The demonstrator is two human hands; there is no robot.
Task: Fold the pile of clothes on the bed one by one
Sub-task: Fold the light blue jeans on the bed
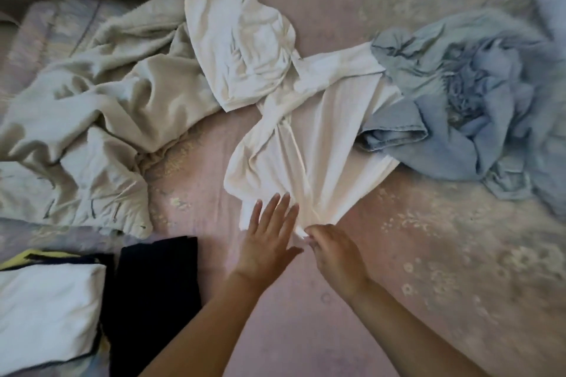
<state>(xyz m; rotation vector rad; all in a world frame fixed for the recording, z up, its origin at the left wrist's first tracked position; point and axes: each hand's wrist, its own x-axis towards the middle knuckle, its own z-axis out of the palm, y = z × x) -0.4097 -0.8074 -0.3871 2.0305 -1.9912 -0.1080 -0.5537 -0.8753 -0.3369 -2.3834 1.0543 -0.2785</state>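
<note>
On the bed (428, 254), my right hand (335, 254) is pinching the near hem of a white shirt (309, 144), which is fanning away from the grip toward a blue denim heap (477, 107). Just left of the grip, my left hand (269, 239) is lying flat, fingers straight, touching the hem.

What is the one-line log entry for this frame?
right hand: pinches white garment hem | left hand: flat on it | folded stack: near left
</note>
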